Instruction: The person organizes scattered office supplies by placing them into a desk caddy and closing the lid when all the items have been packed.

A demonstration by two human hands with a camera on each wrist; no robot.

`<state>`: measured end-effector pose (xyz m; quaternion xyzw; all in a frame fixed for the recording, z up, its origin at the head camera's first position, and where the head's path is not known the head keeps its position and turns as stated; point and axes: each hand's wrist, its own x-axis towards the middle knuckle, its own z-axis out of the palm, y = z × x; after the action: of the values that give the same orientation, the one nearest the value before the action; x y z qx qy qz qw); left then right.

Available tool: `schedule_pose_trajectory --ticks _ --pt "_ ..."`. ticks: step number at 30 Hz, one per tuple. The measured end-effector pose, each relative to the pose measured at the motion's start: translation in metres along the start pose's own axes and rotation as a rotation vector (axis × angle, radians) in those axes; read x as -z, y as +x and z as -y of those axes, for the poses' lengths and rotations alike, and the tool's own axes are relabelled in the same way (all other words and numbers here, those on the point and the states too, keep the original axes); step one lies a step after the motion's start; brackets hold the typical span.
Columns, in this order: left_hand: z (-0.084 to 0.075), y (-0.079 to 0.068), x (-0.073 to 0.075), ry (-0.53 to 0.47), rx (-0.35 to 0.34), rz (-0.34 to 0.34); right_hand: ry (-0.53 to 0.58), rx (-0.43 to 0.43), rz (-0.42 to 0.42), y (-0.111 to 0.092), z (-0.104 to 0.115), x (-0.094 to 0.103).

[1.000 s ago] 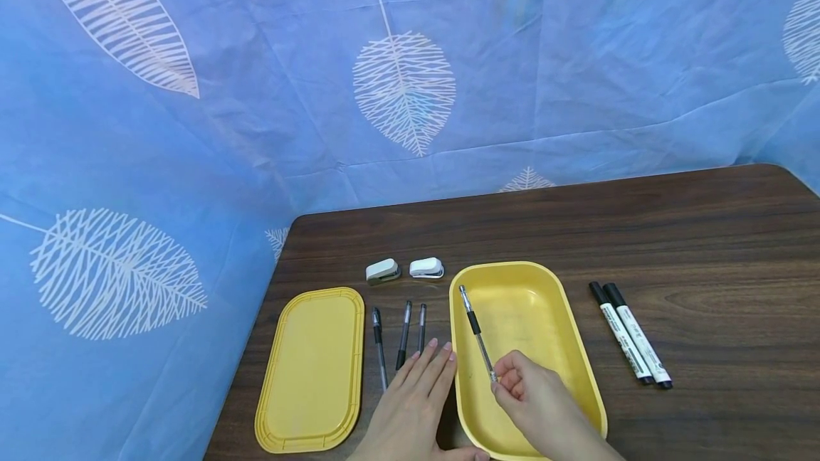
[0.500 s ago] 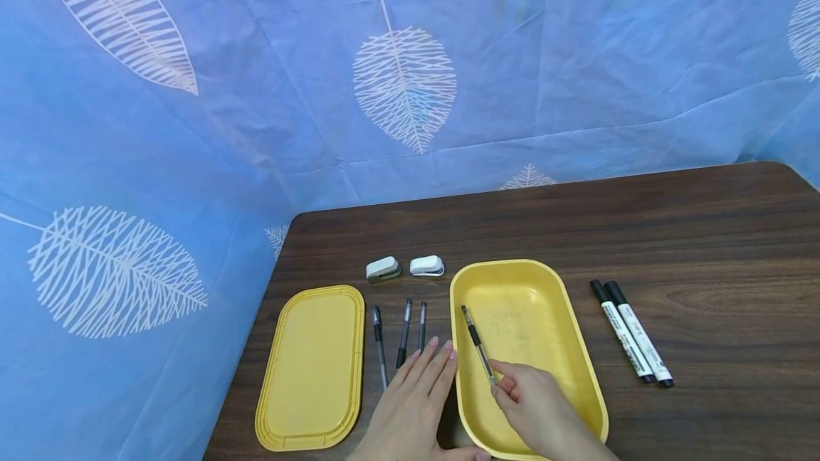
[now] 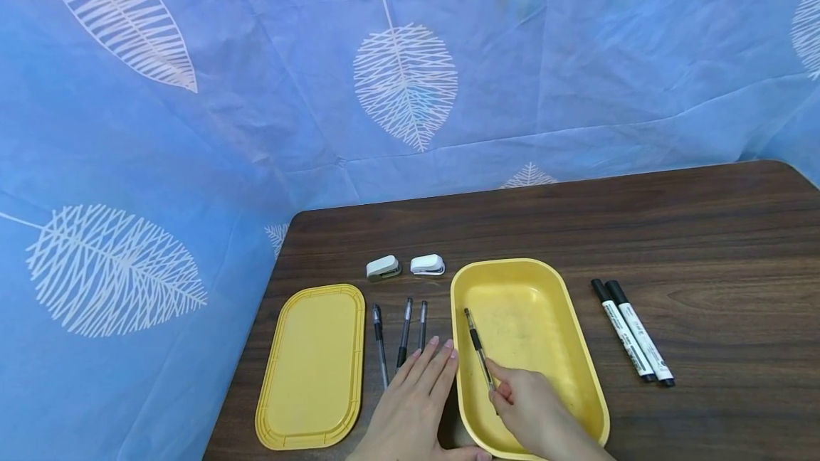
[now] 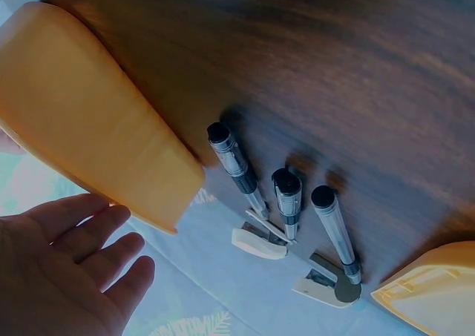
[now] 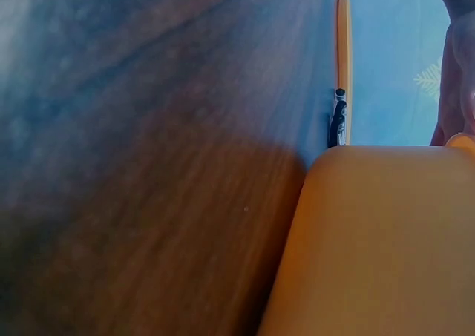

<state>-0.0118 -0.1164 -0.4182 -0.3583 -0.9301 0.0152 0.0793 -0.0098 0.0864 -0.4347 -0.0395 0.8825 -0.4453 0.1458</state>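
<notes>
The right hand pinches one pen inside the box's left edge; the left hand lies alongside, fingers extended. Three pens, two staplers, two markers sit outside, lid off.

On the bench, the box stands just right of the left hand; inside, one pen lies at the right hand. Ahead of the left hand lie three pens, farther on two staplers; left, the lid. Right of the right hand: two markers.

Soft, even head-view light, faint glare in yellow tray, dim wrist views, right-wrist tabletop blurred
</notes>
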Motion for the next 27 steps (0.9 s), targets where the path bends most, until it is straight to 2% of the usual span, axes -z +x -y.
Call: schedule_pose_trajectory --ticks 6,12,15,27 --pt "-0.0007 0.0003 0.0000 -0.002 0.005 0.013 0.040 0.038 0.085 -0.0002 -0.0023 -0.0006" --pt "-0.0012 0.0004 0.0004 -0.006 0.009 0.016 0.060 0.058 0.127 0.0013 -0.0032 -0.0028" --pt "-0.0009 0.0000 0.0004 -0.016 0.011 0.016 0.085 0.062 0.144 0.0016 -0.0023 -0.0046" --pt "-0.0015 0.0010 -0.0009 -0.048 0.010 0.014 0.064 0.031 0.178 0.0022 -0.0034 -0.0065"
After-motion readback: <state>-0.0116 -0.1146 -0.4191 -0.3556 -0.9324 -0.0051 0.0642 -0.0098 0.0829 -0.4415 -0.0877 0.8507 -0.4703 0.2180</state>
